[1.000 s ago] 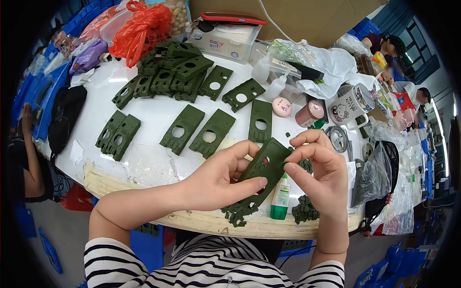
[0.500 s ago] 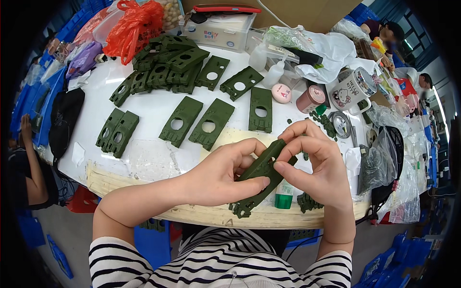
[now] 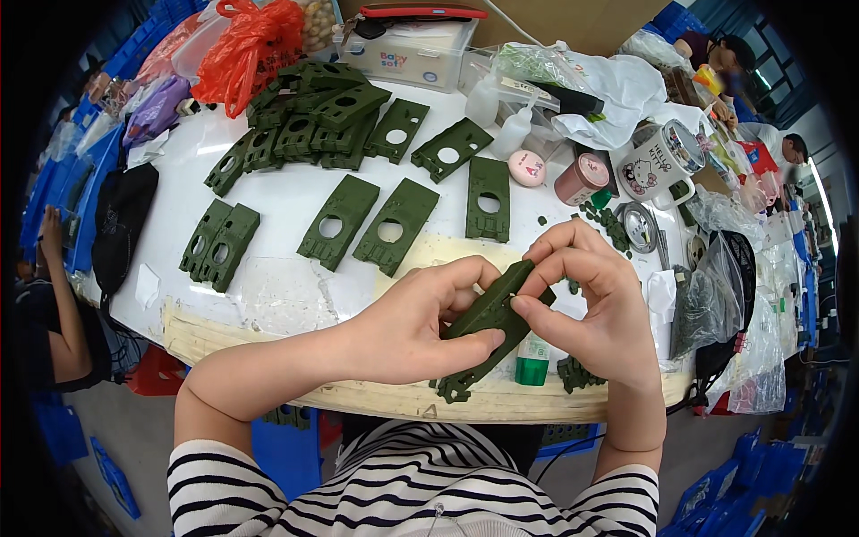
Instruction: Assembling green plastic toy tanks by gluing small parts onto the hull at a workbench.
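Note:
A dark green plastic toy tank hull (image 3: 503, 311) is tilted in front of me, above the table's near edge. My left hand (image 3: 403, 322) grips it, thumb across the upper face and fingers underneath. My right hand (image 3: 598, 313) is closed at the hull's far end, with thumb and index fingertips pinched against its surface. Whether a small part sits between those fingertips is hidden. Beyond my hands lie more hulls with round openings, among them one hull (image 3: 403, 210) beside another hull (image 3: 344, 201), and a hull (image 3: 489, 183) further right. Small green parts (image 3: 616, 231) are scattered behind my right hand.
At the back left stands a heap of hulls (image 3: 309, 134) beside a red plastic bag (image 3: 250, 54). A green-capped bottle (image 3: 531, 369) lies under my hands. To the right are a white mug (image 3: 651, 170), a pink tin (image 3: 583, 181) and clear bags (image 3: 707, 304). Other people work at both sides.
The hull and both hands keep almost the same place. My right fingertips now cover more of the small hole in the hull. The whole view has shifted slightly.

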A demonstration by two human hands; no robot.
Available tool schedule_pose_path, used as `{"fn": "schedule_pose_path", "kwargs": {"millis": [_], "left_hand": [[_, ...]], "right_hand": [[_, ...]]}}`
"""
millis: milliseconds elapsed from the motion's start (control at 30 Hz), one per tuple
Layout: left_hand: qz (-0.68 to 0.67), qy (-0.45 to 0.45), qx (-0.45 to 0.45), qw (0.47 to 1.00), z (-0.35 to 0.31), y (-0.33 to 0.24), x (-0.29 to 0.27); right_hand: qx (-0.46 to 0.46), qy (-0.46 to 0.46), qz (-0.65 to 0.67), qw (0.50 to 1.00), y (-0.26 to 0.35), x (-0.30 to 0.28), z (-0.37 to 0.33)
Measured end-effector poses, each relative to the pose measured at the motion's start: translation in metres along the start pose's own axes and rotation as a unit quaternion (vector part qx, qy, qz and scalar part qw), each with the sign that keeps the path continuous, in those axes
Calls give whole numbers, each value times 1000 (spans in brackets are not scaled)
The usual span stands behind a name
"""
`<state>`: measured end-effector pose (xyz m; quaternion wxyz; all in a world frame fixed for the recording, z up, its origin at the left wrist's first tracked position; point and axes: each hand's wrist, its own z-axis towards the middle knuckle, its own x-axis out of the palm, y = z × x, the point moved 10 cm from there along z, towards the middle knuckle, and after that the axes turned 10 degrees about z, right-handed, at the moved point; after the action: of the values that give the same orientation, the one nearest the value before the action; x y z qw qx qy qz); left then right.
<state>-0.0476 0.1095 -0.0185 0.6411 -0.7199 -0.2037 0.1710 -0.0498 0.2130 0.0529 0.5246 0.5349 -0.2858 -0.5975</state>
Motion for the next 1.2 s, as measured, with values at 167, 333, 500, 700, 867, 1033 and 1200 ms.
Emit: {"fn": "schedule_pose_path", "kwargs": {"millis": [167,333,500,700,867,1033,1200], "left_hand": [[5,-6,-13,1000,-1,0,0],[5,3,-6,1000,-1,-1,2],[-3,11,-10,1000,0,-2,3],[-43,8,-3,999,1,1,2],[-80,-4,21,997,4,-1,-1],[-112,-31,40,992,4,-4,-9],[-105,-35,71,991,3,-7,-11]], "right_hand": [[1,1,-4,1000,0,0,0],[-3,0,-2,1000,0,0,0],[-2,-3,-10,1000,1,-1,-1],[-21,-6,-38,999,10,0,0],[-45,-41,-16,998,17,-7,-1],[-118,-44,-146,981,38,-3,-3],[-169,-32,-216,961,48,4,-3]]}}
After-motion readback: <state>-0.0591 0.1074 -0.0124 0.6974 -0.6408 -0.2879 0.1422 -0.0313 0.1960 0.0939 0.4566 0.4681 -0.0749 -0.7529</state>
